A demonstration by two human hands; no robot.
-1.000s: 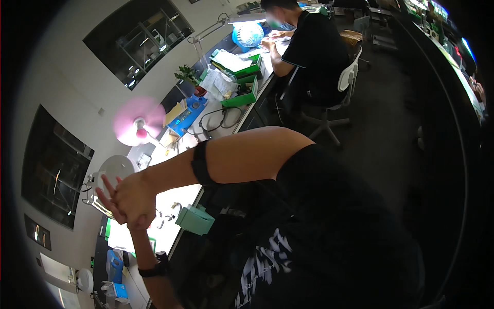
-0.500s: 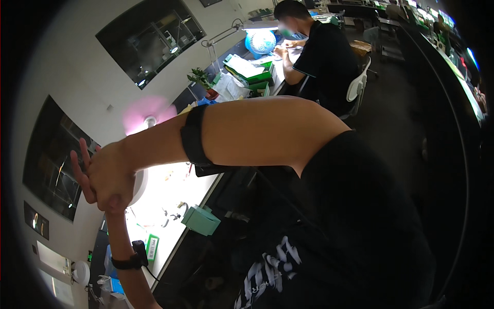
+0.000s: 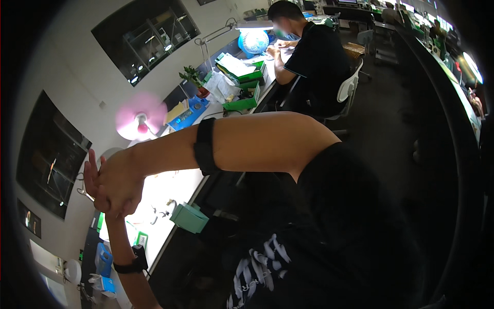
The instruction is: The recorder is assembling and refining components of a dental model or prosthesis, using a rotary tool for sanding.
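Note:
Both my arms are raised out to the left, with the hands clasped together above the brightly lit bench. My right hand (image 3: 122, 177) comes in across the picture from the right, its fingers laced with those of my left hand (image 3: 107, 205). Some fingers stick up on the far side; whose they are is hard to tell. Much of my left hand is hidden by the right one. A black strap (image 3: 205, 147) circles my right forearm. Another strap with a small black box (image 3: 138, 259) sits at my left wrist. No tool shows in either hand.
Below my arms runs a white bench (image 3: 170, 226), with a pale green bin (image 3: 189, 217) at its edge. A pink fan (image 3: 141, 121), blue box (image 3: 189, 114) and green trays (image 3: 242, 102) stand farther along. A co-worker (image 3: 319, 67) sits beyond, near a blue fan (image 3: 253, 42).
The clasped hands sit slightly farther right and my right arm slightly lower in the picture. The view has shifted, showing more of the pink fan and blue box. The hands stay clasped.

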